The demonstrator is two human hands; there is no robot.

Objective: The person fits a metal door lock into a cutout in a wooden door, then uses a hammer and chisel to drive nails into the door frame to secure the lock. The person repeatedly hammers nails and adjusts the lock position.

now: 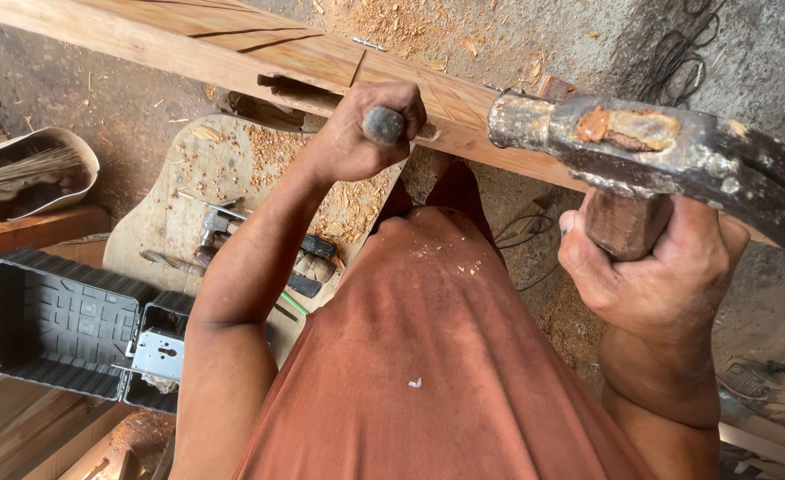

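One claw hammer (668, 156) rises at upper right, its wooden handle gripped in the closed right hand (654, 267). The left hand (366, 133) clenches one chisel (383, 124) against one wooden beam (232, 44) crossing the top. Sawdust covers the concrete floor (99, 107); one black toolbox (63, 324) lies open at lower left.

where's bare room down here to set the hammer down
Barest patch: the grey ground between the wooden beam and the round board. The board's lower part is crowded with tools and shavings; the black case fills the left.
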